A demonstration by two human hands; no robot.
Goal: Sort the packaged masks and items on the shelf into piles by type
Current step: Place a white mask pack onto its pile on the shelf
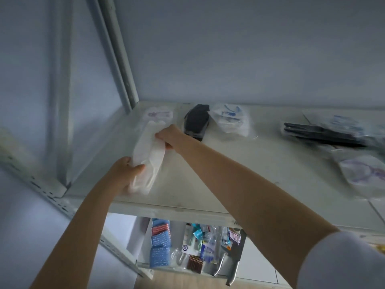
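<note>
Our left grip [126, 172] and right grip [167, 135] pinch the white packaged mask [149, 152] at its ends; likely light, floppy, slippery.

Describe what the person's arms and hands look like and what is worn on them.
The left hand and right hand are bare: no gloves, rings or watch show. The forearms are bare. A short white sleeve covers the right upper arm.

We see our left grip [125, 171] curled round the near end of a white packaged mask [149, 155] on the shelf [270, 147], our right grip [168, 135] pinching its far side; a black mask pack [196, 122] lies just beyond.
</note>
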